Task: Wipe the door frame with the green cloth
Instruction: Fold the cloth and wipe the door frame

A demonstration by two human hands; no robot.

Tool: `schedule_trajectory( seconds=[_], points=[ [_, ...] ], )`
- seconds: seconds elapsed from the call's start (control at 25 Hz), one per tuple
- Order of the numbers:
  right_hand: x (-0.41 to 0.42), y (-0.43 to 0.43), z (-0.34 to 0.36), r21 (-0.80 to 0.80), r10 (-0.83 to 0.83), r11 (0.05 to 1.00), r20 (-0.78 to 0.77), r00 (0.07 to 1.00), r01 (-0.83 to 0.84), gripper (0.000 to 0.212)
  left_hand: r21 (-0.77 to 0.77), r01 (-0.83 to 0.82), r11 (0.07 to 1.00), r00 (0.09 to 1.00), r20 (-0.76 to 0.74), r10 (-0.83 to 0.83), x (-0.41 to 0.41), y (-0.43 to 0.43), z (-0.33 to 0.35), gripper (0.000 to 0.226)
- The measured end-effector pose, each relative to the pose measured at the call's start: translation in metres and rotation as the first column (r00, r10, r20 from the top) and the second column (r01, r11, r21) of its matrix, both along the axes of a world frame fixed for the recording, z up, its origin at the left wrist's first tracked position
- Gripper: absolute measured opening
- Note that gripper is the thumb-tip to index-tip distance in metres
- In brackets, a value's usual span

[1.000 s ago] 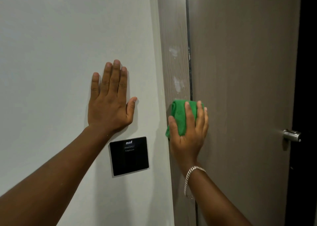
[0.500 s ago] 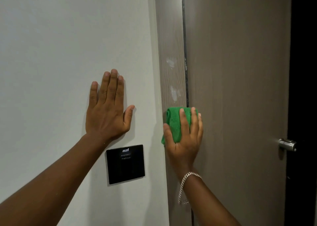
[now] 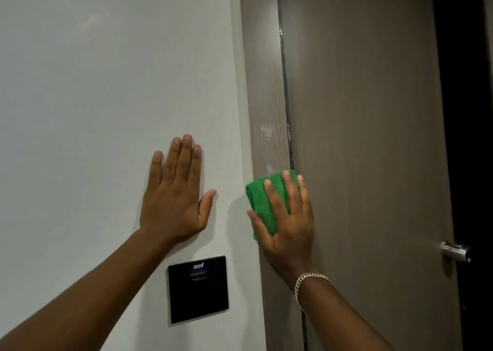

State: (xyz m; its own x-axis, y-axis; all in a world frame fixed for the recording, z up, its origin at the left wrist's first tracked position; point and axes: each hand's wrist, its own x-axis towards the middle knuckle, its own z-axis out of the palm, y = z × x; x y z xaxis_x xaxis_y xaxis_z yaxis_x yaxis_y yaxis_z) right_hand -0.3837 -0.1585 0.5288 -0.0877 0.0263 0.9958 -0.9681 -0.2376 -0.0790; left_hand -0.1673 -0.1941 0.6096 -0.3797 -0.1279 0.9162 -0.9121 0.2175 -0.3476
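A grey-brown wood-grain door frame runs vertically down the middle, with whitish smudges on it just above the cloth. My right hand presses a folded green cloth flat against the frame, fingers spread over it; a silver bracelet sits on the wrist. My left hand lies flat and open on the white wall left of the frame, holding nothing.
A black square panel is mounted on the white wall below my left hand. The brown door stands right of the frame, with a metal handle at its right edge and darkness beyond.
The view tilted upward, so both hands and the panel sit lower in the picture. My right hand and the cloth stay pressed on the frame just under the smudges. My left hand stayed on the wall.
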Motion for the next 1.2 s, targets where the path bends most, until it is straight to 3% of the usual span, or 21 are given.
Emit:
schedule_trajectory(
  seconds=[0.12,0.2,0.36,0.44,0.64,0.84,0.92,1.08,1.16,1.2],
  points=[
    [0.013,-0.003,0.033,-0.022,-0.001,1.000,0.150,0.989,0.004,0.061,-0.005,0.011,1.000,1.000,-0.012,-0.011,-0.009,0.000,0.027,0.087],
    [0.012,-0.005,0.049,-0.016,-0.003,1.000,0.162,0.987,0.005,0.061,-0.005,0.018,1.000,0.999,-0.041,-0.019,-0.015,-0.002,0.040,0.087],
    [-0.007,-0.003,0.040,0.021,-0.021,0.999,-0.180,0.983,0.025,0.062,-0.015,0.016,1.000,0.999,-0.038,-0.017,-0.017,-0.003,0.049,0.088],
    [-0.016,-0.001,0.041,0.026,0.001,1.000,-0.242,0.970,0.005,0.063,-0.012,0.019,1.000,0.999,-0.034,-0.019,-0.017,-0.003,0.054,0.089],
    [0.003,-0.004,0.085,-0.063,0.013,0.998,0.075,0.997,-0.009,0.059,-0.017,0.023,1.000,0.997,-0.067,-0.024,-0.021,-0.004,0.061,0.089],
    [-0.006,-0.005,0.065,-0.052,-0.019,0.999,-0.213,0.977,0.008,0.060,-0.037,0.032,0.999,0.998,-0.061,-0.034,-0.021,-0.006,0.061,0.089],
    [-0.012,-0.004,0.059,-0.059,0.019,0.998,-0.150,0.988,-0.029,0.058,-0.038,0.024,0.999,0.997,-0.068,-0.027,-0.021,-0.005,0.060,0.089],
    [0.004,-0.004,0.097,-0.097,0.079,0.993,0.128,0.989,-0.066,0.056,-0.039,0.025,0.999,0.996,-0.080,-0.028,-0.021,-0.004,0.060,0.089],
    [0.008,-0.004,0.117,-0.080,0.047,0.996,0.121,0.992,-0.038,0.056,-0.041,0.033,0.999,0.995,-0.087,-0.037,-0.022,-0.004,0.060,0.088],
    [0.006,-0.004,0.119,-0.066,0.011,0.998,0.035,0.999,-0.009,0.057,-0.041,0.040,0.998,0.995,-0.091,-0.044,-0.022,-0.004,0.059,0.087]
  ],
)
